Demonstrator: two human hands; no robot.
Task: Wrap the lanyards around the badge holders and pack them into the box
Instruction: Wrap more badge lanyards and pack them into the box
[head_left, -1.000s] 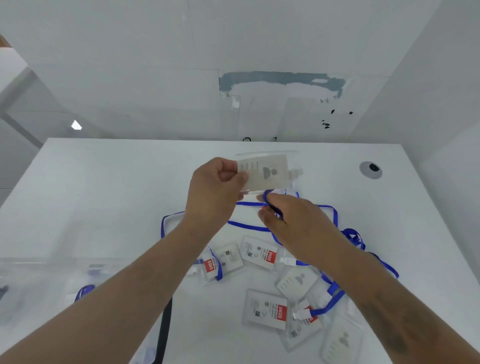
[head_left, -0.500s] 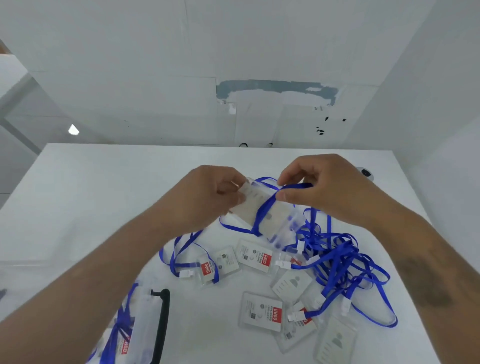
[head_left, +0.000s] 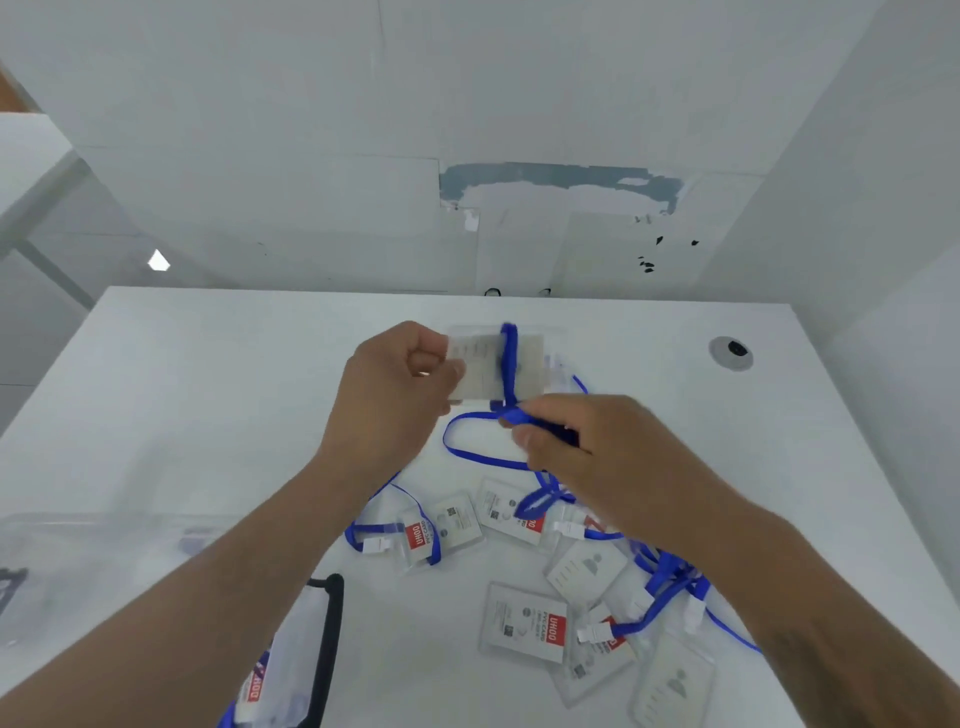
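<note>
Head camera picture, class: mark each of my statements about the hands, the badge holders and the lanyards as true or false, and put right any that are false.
1. The left hand holds a badge holder above the table. True.
2. The right hand rests flat and holds nothing. False: it pinches the blue lanyard just below the held badge holder.
3. A strand of lanyard crosses the held badge holder. True.
4. All lanyards in view are red. False: they are blue.
5. More badge holders lie loose on the table. True.
</note>
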